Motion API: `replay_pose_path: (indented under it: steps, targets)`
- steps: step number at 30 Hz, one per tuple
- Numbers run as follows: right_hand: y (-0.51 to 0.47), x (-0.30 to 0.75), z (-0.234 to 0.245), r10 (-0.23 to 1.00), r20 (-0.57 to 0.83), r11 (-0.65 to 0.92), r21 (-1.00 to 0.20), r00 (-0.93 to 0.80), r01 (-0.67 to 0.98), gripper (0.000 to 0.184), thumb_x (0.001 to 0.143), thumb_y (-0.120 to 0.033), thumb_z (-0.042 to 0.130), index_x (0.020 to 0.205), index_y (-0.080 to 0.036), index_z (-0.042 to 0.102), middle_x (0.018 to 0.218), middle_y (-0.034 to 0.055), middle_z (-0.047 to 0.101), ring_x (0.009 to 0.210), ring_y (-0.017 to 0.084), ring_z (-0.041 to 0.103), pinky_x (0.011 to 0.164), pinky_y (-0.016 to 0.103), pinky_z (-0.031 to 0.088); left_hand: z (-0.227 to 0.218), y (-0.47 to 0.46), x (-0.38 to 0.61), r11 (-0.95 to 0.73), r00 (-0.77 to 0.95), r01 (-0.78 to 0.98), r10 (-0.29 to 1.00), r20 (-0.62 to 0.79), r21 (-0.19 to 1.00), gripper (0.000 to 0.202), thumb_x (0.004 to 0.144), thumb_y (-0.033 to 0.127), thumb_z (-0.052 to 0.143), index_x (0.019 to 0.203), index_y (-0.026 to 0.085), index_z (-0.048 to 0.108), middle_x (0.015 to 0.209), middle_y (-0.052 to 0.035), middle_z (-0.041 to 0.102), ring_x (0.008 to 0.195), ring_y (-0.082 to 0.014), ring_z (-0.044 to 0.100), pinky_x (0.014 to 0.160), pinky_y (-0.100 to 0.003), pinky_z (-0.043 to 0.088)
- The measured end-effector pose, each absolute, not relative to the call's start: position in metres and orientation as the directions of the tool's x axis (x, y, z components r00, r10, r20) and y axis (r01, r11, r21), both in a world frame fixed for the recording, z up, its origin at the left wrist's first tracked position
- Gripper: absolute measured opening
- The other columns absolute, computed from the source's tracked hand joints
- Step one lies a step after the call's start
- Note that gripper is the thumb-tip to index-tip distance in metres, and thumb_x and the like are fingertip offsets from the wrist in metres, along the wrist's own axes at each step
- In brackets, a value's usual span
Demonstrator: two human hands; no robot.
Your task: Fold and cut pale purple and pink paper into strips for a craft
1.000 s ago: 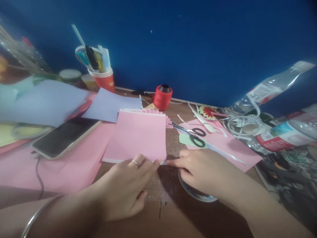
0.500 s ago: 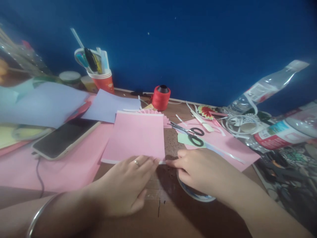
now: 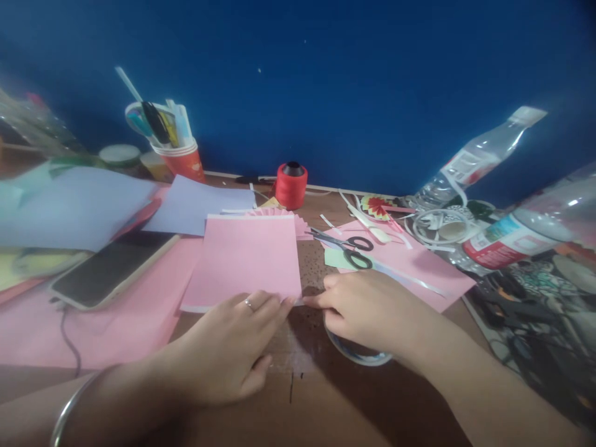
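A pink sheet of paper [image 3: 251, 257] lies in front of me, with a white strip [image 3: 193, 308] along its near edge and another along its far edge. My left hand [image 3: 230, 347], wearing a ring, rests flat over the near edge with its fingers stretched towards the right corner. At that corner the index fingertip of my right hand [image 3: 367, 307] points in, close to the left fingertips. Its other fingers curl at a roll of tape [image 3: 363, 358], partly covered by the hand. Scissors [image 3: 357, 257] with black handles lie beyond my right hand.
Behind the paper stand a red thread spool [image 3: 292, 189] and a red cup of pens [image 3: 179, 164]. A phone [image 3: 112, 267] lies on pink sheets at left. Plastic bottles [image 3: 521, 236] lean at right, near another pink sheet [image 3: 437, 282]. A pleated pink fan [image 3: 274, 213] touches the paper's far side.
The whole view has shifted, so most things appear a little further left. Both hands keep nearly the same place at the paper's near edge.
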State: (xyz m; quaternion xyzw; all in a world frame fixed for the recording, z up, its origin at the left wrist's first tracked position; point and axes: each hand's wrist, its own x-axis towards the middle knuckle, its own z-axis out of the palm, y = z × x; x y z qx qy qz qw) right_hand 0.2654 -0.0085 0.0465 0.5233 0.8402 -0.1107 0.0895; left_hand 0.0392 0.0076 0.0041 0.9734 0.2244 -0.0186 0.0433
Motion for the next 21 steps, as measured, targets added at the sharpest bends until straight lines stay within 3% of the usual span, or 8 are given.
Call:
replay_pose_path:
  steps: [15, 21]
  targets:
    - [-0.0067, 0.2671, 0.0423, 0.882, -0.318, 0.327, -0.12, -0.349, 0.937, 0.028, 0.079, -0.025, 0.048, 0.09, -0.025, 0.074, 0.072, 0.0039, 0.064, 0.062, 0.016, 0.056, 0.051, 0.028, 0.025, 0.0047, 0.0077, 0.0407, -0.902, 0.902, 0.429, 0.426, -0.064, 0.048, 0.065, 0.073, 0.025, 0.044, 0.136, 0.006, 0.039, 0.123, -0.0135, 0.056, 0.107, -0.0286, 0.051, 0.082, -0.04, 0.048]
    - [-0.0074, 0.2657, 0.0432, 0.889, -0.305, 0.317, -0.127, -0.341, 0.94, 0.026, 0.076, -0.025, 0.048, 0.082, -0.023, 0.073, 0.07, 0.0037, 0.064, 0.06, 0.017, 0.055, 0.049, 0.029, 0.02, 0.0039, 0.0066, 0.0418, -0.906, 0.906, 0.422, 0.421, -0.056, 0.03, 0.064, 0.075, 0.025, 0.043, 0.136, 0.004, 0.039, 0.124, -0.0148, 0.055, 0.107, -0.0293, 0.05, 0.08, -0.04, 0.048]
